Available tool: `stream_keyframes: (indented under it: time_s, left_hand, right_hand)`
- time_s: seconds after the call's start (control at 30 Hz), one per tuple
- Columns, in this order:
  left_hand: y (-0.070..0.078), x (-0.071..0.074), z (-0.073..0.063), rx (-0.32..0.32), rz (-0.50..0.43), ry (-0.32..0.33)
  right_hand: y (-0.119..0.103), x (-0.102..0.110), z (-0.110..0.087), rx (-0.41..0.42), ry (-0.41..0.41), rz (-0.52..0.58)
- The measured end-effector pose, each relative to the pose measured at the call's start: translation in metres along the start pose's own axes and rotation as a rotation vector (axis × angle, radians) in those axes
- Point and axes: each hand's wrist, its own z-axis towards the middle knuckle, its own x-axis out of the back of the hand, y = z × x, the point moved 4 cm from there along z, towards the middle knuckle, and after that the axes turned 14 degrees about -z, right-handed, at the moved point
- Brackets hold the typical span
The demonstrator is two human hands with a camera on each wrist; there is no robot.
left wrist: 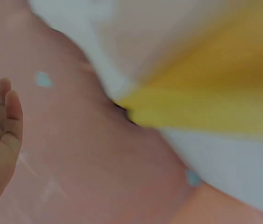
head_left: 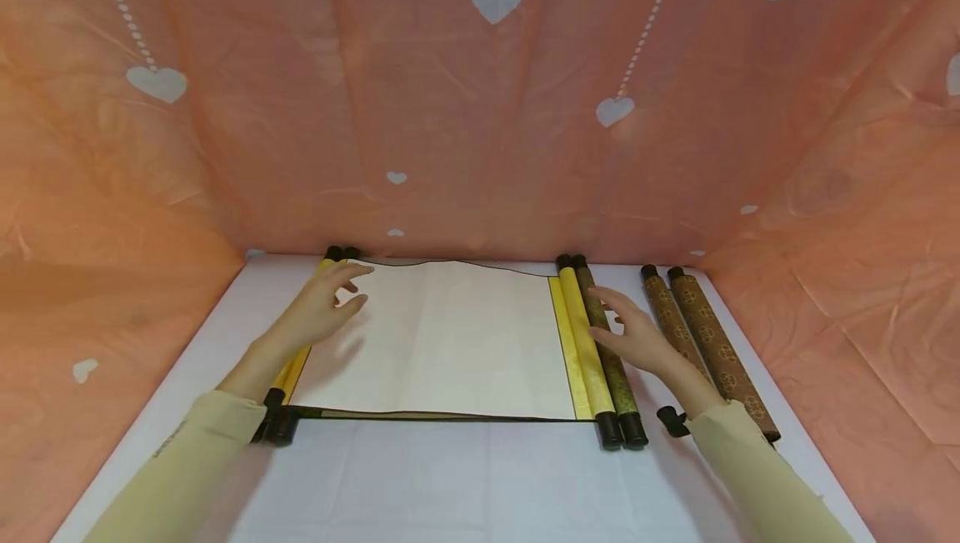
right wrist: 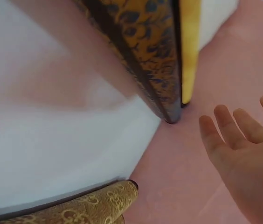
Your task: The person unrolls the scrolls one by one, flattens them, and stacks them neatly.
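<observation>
A scroll with a blank white sheet (head_left: 450, 335) lies spread flat. Its right end has a yellow roll (head_left: 587, 343) beside a dark green patterned roll (head_left: 618, 376), both with black end knobs. More yellow rolled edge (head_left: 296, 366) shows at the left end, partly behind my left forearm. Over that left end is my left hand (head_left: 326, 306), fingers apart and holding nothing, casting a shadow on the sheet. My right hand (head_left: 633, 335) is by the right-hand rolls, fingertips overlapping the green one in the head view. In the right wrist view its palm (right wrist: 248, 158) is bare, fingers loosely extended.
Two brown patterned scrolls (head_left: 727, 360) lie side by side at the right of the white table (head_left: 420, 485). A small black knob (head_left: 672, 420) shows next to my right sleeve. Orange cloth (head_left: 465, 135) with pale hearts hangs around the back and sides.
</observation>
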Motion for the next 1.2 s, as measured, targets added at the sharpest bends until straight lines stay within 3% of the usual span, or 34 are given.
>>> stream_keyframes:
  time_s: [0.07,0.23,0.43,0.6,0.8,0.93,1.1,1.2]
  left_hand:
    - [0.015,-0.013,0.009,-0.055,-0.029,0.02]
    - [0.05,-0.053,0.03,-0.1,-0.14,0.036]
    - [0.085,-0.119,0.053,-0.119,-0.321,0.043]
    - [0.114,-0.183,0.07,-0.073,-0.458,-0.003]
    - [0.146,-0.253,0.087,-0.025,-0.518,-0.143]
    - [0.158,-0.286,0.097,0.049,-0.55,-0.196]
    - [0.167,-0.321,0.109,0.158,-0.604,-0.218]
    - [0.174,-0.338,0.116,0.189,-0.592,-0.231]
  right_hand:
    - [0.0,0.005,-0.009,-0.008,0.051,0.023]
    - [0.007,0.018,-0.035,-0.054,0.185,0.036]
    - [0.032,0.035,-0.072,-0.134,0.269,-0.027]
    - [0.059,0.048,-0.097,-0.189,0.261,-0.041]
    - [0.091,0.066,-0.12,-0.237,0.257,-0.053]
    - [0.109,0.075,-0.129,-0.293,0.197,-0.071]
    - [0.126,0.081,-0.131,-0.367,0.063,-0.085]
    - [0.134,0.084,-0.13,-0.397,-0.016,-0.071]
